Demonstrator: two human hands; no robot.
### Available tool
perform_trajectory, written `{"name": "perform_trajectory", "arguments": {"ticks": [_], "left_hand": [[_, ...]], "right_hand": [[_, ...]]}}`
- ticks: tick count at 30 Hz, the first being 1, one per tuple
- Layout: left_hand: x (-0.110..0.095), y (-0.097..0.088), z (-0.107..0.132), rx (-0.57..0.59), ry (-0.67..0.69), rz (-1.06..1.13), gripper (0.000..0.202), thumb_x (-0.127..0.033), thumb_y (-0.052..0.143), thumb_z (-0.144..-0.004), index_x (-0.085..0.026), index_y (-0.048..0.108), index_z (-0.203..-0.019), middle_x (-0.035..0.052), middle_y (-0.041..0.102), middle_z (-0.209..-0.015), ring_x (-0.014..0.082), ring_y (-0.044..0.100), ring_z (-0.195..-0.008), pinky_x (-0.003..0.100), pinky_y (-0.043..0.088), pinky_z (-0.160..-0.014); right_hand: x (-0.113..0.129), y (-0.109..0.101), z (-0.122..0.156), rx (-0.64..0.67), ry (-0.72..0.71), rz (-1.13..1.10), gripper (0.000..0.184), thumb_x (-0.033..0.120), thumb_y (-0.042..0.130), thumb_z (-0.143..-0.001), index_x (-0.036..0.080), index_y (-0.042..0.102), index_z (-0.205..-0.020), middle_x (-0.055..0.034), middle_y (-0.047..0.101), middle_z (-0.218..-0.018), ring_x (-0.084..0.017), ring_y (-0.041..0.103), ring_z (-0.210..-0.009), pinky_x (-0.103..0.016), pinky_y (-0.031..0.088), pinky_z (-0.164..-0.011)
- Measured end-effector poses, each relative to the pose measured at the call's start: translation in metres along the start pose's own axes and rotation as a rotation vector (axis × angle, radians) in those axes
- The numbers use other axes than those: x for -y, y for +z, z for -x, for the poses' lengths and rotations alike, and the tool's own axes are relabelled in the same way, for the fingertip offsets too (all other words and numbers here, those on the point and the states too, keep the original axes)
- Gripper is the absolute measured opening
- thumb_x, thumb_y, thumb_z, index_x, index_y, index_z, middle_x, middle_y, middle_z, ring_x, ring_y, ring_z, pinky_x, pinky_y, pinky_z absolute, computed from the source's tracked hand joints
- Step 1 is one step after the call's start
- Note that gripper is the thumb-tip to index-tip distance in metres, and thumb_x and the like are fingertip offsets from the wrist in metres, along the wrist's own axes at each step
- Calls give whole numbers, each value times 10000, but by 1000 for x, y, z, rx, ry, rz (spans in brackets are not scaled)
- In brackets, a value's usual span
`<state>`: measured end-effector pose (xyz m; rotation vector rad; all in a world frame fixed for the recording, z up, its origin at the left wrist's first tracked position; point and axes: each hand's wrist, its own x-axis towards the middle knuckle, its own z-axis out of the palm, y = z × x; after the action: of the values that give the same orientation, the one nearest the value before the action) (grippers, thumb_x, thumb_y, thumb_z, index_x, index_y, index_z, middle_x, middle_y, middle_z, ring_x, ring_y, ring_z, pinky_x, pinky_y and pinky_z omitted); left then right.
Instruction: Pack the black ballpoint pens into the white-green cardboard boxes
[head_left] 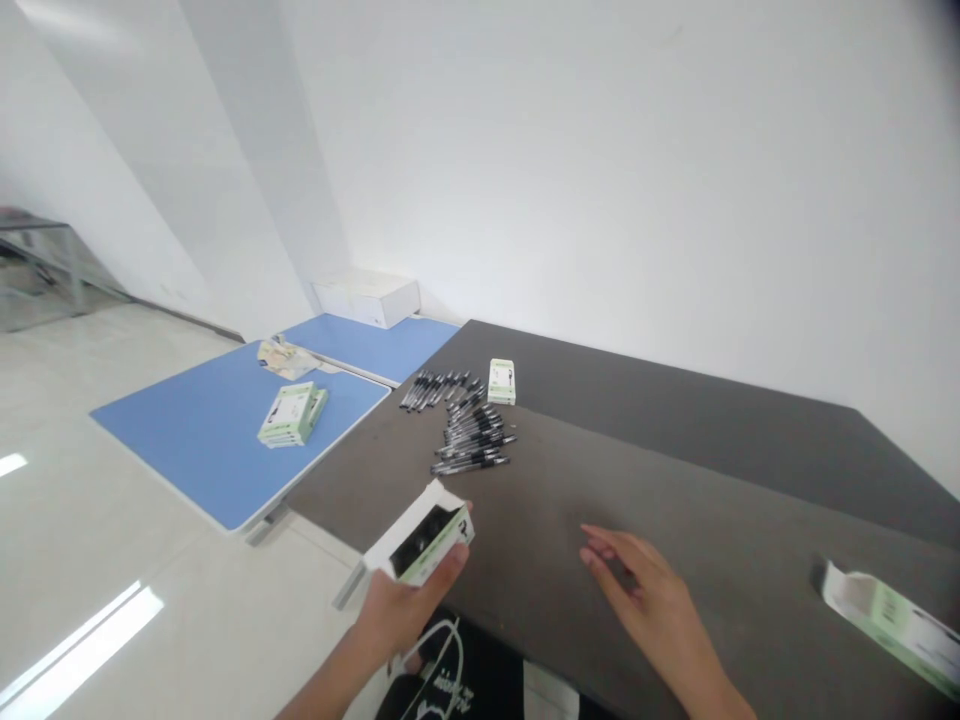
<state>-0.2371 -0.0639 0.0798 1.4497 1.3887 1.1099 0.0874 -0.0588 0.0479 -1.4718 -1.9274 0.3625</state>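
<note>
My left hand (pixel 401 605) grips a small green-and-white pen box (pixel 439 552) near the table's front edge. The box is tilted with its flap up, and dark pen ends show inside. My right hand (pixel 645 590) hovers over the dark table to the right of that box, fingers apart and holding nothing. Beyond the box lies a loose pile of black-and-clear pens (pixel 476 430), with another group of pens (pixel 433 388) to its left. Some of my left fingers are hidden behind the box.
A green-and-white box stack (pixel 502 382) stands behind the pens. An open box (pixel 896 620) lies at the right on the dark table (pixel 555 470). On the blue table (pixel 202 440) are stacked boxes (pixel 291 415), crumpled packaging (pixel 285 357) and a white carton (pixel 375 298).
</note>
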Motion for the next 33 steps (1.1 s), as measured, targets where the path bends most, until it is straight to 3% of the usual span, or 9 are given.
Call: {"name": "perform_trajectory", "arguments": {"ticks": [5, 10, 17, 21, 23, 25, 28, 31, 33], "left_hand": [[-1, -16, -4, -111, -16, -35, 538, -646, 685, -907, -236, 716, -1254, 101, 773, -1299, 318, 732, -1198, 471, 551, -1133], [5, -19, -24, 16, -50, -92, 628, -706, 689, -870, -234, 765, -1277, 94, 772, -1339, 339, 748, -1170, 486, 533, -1152], [-3, 30, -69, 296, -64, 215, 573, -595, 799, -853, -220, 771, -1286, 104, 773, -1342, 340, 741, -1217, 437, 613, -1053], [-17, 65, -87, 493, -103, 383, 541, -528, 873, -815, -167, 791, -1210, 137, 824, -1202, 322, 793, -1066, 426, 658, -926], [-19, 79, -96, 565, -90, 400, 500, -497, 900, -796, -148, 803, -1141, 136, 838, -1134, 300, 797, -1013, 407, 646, -911], [-19, 91, -105, 609, -78, 398, 473, -463, 938, -755, -138, 814, -1076, 128, 843, -1089, 287, 790, -1004, 392, 626, -928], [-18, 111, -115, 699, -72, 403, 479, -437, 962, -723, -129, 813, -1059, 129, 840, -1064, 282, 783, -983, 392, 614, -912], [-18, 134, -119, 819, -70, 414, 486, -461, 936, -758, -113, 797, -1069, 133, 829, -1021, 267, 775, -902, 383, 612, -832], [-18, 149, -120, 873, -56, 430, 508, -495, 909, -788, -118, 768, -1097, 122, 812, -1022, 254, 759, -899, 370, 599, -819]], "right_hand": [[-17, 21, -5, 41, -71, 72, 303, 436, 572, -1074, 305, 701, -1314, -83, 757, -1239, -247, 721, -1156, -426, 611, -1011], [-44, 13, 4, -31, -28, 217, 325, 448, 600, -1051, 330, 701, -1337, -57, 708, -1374, -257, 635, -1330, -459, 530, -1147], [-123, -59, 56, -259, 197, 512, 573, 613, 631, -973, 262, 654, -1425, -135, 659, -1445, -386, 541, -1423, -617, 457, -1168], [-164, -107, 90, -377, 274, 595, 802, 773, 539, -933, 164, 638, -1445, -252, 630, -1436, -527, 497, -1410, -779, 398, -1104], [-175, -123, 95, -425, 258, 640, 844, 808, 510, -924, 173, 618, -1469, -236, 637, -1440, -513, 530, -1387, -747, 404, -1122], [-171, -130, 90, -441, 207, 616, 847, 829, 527, -902, 191, 635, -1448, -209, 663, -1415, -489, 577, -1348, -701, 424, -1138], [-129, -123, 66, -326, 183, 359, 671, 721, 679, -890, 284, 659, -1399, -134, 700, -1385, -396, 668, -1261, -556, 544, -1074], [-66, -96, 27, -165, 175, -16, 468, 503, 667, -997, 351, 611, -1436, -71, 760, -1269, -272, 750, -1069, -399, 623, -910], [-34, -72, -2, -81, 129, -256, 530, 459, 611, -1038, 343, 487, -1540, -73, 745, -1281, -239, 748, -1048, -365, 622, -878]]}}
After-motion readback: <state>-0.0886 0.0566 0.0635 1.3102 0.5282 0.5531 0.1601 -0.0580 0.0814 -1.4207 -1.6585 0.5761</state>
